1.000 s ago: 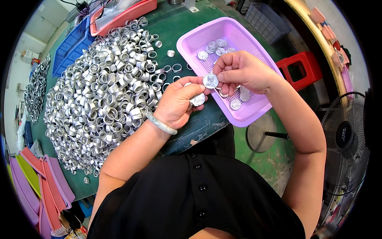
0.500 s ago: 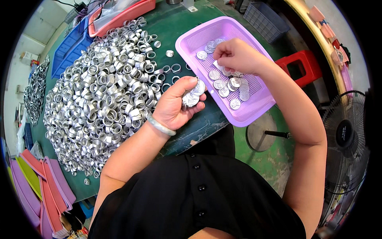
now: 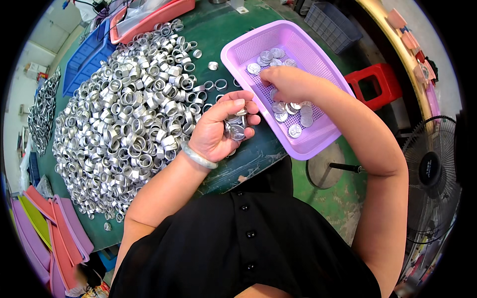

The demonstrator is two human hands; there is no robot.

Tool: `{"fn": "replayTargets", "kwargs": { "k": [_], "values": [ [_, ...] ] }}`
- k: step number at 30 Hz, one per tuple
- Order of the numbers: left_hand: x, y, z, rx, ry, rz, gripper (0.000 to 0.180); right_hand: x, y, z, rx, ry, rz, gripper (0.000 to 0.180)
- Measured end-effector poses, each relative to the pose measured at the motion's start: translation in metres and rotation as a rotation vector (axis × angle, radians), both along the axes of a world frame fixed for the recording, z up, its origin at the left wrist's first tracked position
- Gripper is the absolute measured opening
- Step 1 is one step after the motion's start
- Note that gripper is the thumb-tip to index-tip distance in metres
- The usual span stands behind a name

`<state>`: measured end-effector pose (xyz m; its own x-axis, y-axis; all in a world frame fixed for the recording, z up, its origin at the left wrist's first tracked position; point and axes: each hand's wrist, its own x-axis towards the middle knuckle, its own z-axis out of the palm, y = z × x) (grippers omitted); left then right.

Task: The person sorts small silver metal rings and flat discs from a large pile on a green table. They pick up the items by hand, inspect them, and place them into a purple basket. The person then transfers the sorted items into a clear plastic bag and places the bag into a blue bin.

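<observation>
Several silver coin-like discs [image 3: 236,128] lie in my left hand [image 3: 214,126], whose fingers curl around them beside the basket's left edge. A pale bangle [image 3: 198,156] circles that wrist. Over the purple mesh basket [image 3: 299,155], my right hand [image 3: 287,82] reaches in with fingers bent and pressed together; what they pinch, if anything, is hidden beneath the hand. More silver discs [image 3: 295,130] are scattered on the basket's floor, some at the far end and some below my right hand.
A large heap of silver metal rings [image 3: 124,124] covers the green table's left side. Behind it stand a blue crate [image 3: 87,62] and a coral tray [image 3: 154,22]. To the right are a red stool [image 3: 375,84], a grey crate [image 3: 332,27] and a black fan [image 3: 430,169].
My right hand has moved slightly left and lower within the basket. The fingers of my left hand have closed further over the discs, which are now tilted. Another disc shows at the basket's far end.
</observation>
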<state>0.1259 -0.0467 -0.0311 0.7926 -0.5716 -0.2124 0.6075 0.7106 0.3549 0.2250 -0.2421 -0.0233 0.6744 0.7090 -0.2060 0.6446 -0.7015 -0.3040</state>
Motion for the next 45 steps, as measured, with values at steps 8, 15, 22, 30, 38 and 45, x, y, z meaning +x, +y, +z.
{"fn": "replayTargets", "kwargs": {
  "k": [8,15,22,30,38,45],
  "values": [
    [-0.003,-0.004,0.004,0.134,0.072,0.027,0.015,-0.003,-0.015,0.043,0.523,0.724,-0.407,0.011],
    [-0.005,-0.014,0.023,0.266,-0.027,-0.005,0.012,-0.056,-0.001,0.056,0.81,-0.003,-0.109,0.009],
    [-0.009,-0.018,0.027,0.406,-0.1,0.068,0.009,-0.084,0.003,0.053,0.668,-0.447,0.129,0.011],
    [-0.01,-0.017,0.032,0.571,-0.135,0.051,0.009,-0.071,-0.005,0.056,0.861,0.684,-0.471,0.01],
    [-0.01,-0.014,0.031,0.575,-0.131,0.034,0.012,-0.072,-0.002,0.058,0.895,0.798,-0.535,0.013],
    [-0.009,-0.013,0.031,0.496,-0.095,0.062,0.013,-0.07,-0.003,0.052,0.959,0.876,-0.598,0.013]
  ]
}}
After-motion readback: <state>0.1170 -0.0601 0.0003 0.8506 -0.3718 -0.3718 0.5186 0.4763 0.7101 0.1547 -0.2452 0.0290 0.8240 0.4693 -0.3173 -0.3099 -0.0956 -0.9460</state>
